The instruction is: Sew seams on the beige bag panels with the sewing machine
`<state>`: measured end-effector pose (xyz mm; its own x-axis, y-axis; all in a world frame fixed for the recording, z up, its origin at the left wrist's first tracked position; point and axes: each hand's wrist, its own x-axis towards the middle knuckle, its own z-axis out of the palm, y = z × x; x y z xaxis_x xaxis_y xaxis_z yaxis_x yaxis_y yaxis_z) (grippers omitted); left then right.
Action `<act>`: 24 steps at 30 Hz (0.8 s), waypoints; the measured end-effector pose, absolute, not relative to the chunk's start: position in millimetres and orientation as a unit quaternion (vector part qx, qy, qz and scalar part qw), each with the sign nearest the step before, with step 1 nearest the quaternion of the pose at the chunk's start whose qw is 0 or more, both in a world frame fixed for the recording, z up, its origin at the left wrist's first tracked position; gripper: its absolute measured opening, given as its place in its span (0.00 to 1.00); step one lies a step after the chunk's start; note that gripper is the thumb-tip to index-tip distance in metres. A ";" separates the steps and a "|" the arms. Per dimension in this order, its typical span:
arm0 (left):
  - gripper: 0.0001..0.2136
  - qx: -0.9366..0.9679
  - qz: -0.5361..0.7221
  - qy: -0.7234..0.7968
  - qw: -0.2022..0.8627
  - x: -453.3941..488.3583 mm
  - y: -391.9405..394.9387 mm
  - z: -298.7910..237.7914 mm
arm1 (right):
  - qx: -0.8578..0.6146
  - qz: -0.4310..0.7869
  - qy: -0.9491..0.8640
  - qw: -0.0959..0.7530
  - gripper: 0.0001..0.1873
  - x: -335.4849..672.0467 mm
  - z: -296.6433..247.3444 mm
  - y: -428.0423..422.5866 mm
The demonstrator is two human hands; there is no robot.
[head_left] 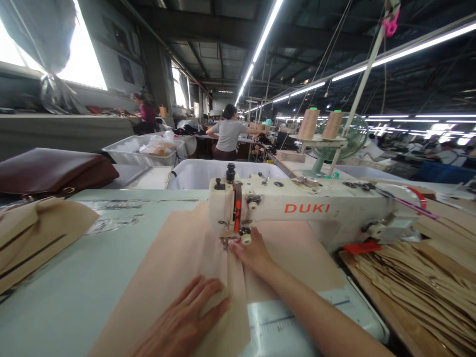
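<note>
A white sewing machine marked DUKI stands over a large beige fabric panel. A narrow strip runs along the panel, in line with the presser foot. My left hand lies flat on the panel, left of the strip, fingers stretched and thumb apart. Right beside the presser foot is my right hand, its fingers bent and closed at the fabric's edge; the machine head partly hides them. More beige fabric lies under the machine arm.
Folded beige pieces lie at the left, near a brown leather-like bag. Stacked beige strips fill a wooden board at the right. Behind stand a white bin, thread cones, a fan and a person facing away.
</note>
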<state>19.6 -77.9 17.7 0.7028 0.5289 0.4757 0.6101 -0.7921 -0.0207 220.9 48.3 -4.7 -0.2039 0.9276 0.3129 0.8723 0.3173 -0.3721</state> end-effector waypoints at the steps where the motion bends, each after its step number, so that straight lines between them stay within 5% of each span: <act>1: 0.35 -0.918 -0.230 -0.311 0.089 19.1 -77.1 16.5 | -0.572 0.056 -0.780 0.246 0.08 224.4 -4.1 44.2; 16: 0.41 -0.929 -0.163 -0.321 0.083 11.2 -34.1 9.1 | -0.525 0.031 -0.812 0.252 0.09 235.9 -2.6 31.9; 24: 0.41 -0.927 -0.102 -0.360 -0.006 4.9 -6.5 2.9 | -0.532 0.022 -0.803 0.266 0.11 232.9 -4.7 32.1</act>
